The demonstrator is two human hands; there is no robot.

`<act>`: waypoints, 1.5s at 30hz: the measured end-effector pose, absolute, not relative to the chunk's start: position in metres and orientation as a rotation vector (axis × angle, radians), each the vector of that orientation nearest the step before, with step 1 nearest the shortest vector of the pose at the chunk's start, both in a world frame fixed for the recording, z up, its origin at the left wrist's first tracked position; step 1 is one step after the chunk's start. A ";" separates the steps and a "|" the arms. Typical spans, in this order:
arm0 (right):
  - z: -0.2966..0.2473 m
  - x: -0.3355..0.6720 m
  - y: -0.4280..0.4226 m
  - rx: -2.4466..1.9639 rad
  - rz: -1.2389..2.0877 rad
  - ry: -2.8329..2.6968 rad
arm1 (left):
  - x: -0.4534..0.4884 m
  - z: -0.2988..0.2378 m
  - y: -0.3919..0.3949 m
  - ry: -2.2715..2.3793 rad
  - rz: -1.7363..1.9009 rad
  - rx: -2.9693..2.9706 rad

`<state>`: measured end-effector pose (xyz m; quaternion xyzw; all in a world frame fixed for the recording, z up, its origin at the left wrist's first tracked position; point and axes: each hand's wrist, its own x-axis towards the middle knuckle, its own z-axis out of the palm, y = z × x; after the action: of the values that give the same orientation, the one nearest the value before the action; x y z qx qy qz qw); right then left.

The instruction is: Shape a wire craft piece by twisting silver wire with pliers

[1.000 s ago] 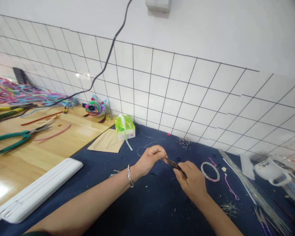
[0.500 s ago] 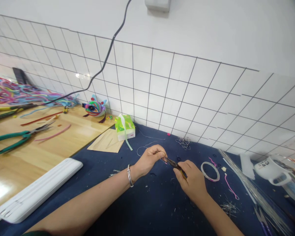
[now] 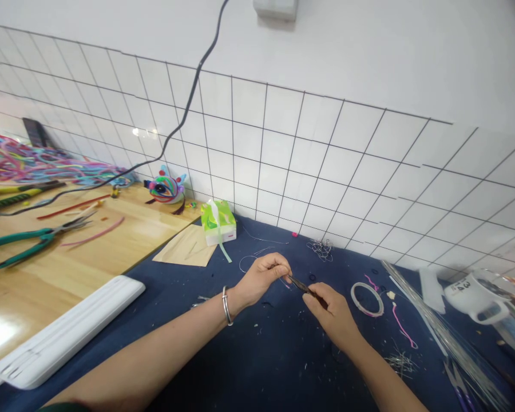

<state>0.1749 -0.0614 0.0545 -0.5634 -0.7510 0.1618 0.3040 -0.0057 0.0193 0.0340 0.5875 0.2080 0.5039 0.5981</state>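
My left hand, with a silver bangle on its wrist, is closed in a pinch over the dark blue cloth. What its fingertips hold is too small to make out. My right hand is wrapped round dark-jawed pliers, whose tips meet the left fingertips. A small pinkish bit shows just under those tips. Beside the left hand a thin wire curves in a loop; whether it runs into the fingers is hidden.
A tissue pack stands behind my left hand. To the right are a tape roll, a bundle of straight wires, scissors and a white mug. Green-handled pliers and a white power bank-like block are at left.
My right hand has turned slightly, rolling the pliers so that they look narrower. My left hand has stayed put. The black cable at left has dropped lower over the wooden board.
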 end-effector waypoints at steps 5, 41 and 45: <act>0.051 0.172 -0.062 -1.501 0.444 -1.947 | -0.005 0.034 0.019 0.481 1.174 1.349; 0.069 0.169 -0.073 -1.464 0.055 -2.088 | -0.015 0.052 0.014 0.410 1.157 1.516; 0.068 0.169 -0.073 -1.486 0.059 -2.086 | -0.015 0.053 0.013 0.408 1.158 1.524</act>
<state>0.1693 -0.0731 0.0681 -0.5559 -0.7803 0.0221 0.2857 -0.0151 0.0134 0.0531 0.6460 0.1731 0.4910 0.5582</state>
